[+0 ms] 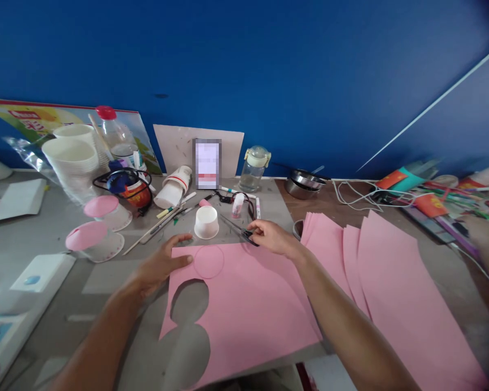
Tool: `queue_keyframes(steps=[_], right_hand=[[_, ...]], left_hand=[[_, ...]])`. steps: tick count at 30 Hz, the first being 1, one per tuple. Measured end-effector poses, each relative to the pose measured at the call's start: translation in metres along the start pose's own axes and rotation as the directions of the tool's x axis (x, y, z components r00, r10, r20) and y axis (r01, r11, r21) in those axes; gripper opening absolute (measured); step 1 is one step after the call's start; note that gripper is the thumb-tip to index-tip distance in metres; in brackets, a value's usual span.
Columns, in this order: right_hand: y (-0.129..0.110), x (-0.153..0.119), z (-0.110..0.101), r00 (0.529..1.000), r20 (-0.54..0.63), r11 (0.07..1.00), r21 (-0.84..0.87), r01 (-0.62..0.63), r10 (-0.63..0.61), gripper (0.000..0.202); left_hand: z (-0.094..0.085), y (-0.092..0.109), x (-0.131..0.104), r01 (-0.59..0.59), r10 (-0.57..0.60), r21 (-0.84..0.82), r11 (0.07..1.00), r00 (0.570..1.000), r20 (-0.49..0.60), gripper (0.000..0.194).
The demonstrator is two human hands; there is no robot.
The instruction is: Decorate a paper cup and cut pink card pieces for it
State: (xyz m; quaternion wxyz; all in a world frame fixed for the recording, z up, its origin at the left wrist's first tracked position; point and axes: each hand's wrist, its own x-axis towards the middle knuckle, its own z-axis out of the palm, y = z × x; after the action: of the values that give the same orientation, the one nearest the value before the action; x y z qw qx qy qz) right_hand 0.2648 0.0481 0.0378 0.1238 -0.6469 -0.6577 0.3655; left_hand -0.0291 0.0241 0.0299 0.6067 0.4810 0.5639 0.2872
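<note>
A pink sheet of paper [261,304] lies before me, with a drawn circle [209,278] near its far left corner and two round cutouts along its left side. My left hand [163,266] is at that corner, thumb over the paper and index finger stretched out apart from it; its other fingers are hidden. At the sheet's far edge, my right hand [271,238] has its fingers closed on the handles of black scissors [240,230], blades pointing to the far left. An upturned white paper cup [206,224] stands just beyond the drawn circle.
Two pink-topped cups [100,247] stand at left, near stacked paper cups [71,157]. A phone [207,164] leans upright at the back beside a water bottle [255,168]. Pink sheets [395,282] lie at right. Metal bowls [303,184] and white cables [350,196] are behind them.
</note>
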Motion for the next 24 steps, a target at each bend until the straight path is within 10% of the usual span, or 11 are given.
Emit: queue_keyframes(steps=[3, 9, 24], right_hand=[[0.009, -0.009, -0.005, 1.000, -0.011, 0.933, 0.359, 0.015, -0.012, 0.027], [0.007, -0.031, -0.012, 0.977, 0.046, 0.386, 0.922, 0.038, -0.207, 0.048], [-0.030, -0.067, 0.013, 0.921, 0.044, 0.281, 0.957, 0.073, -0.388, 0.048]], left_hand=[[0.000, 0.002, -0.001, 0.032, -0.020, -0.108, 0.994, 0.993, 0.113, 0.059], [0.001, -0.001, 0.002, 0.109, -0.058, -0.249, 0.962, 0.977, 0.203, 0.040], [-0.008, 0.002, -0.008, -0.104, 0.110, -0.506, 0.856, 0.994, -0.018, 0.033]])
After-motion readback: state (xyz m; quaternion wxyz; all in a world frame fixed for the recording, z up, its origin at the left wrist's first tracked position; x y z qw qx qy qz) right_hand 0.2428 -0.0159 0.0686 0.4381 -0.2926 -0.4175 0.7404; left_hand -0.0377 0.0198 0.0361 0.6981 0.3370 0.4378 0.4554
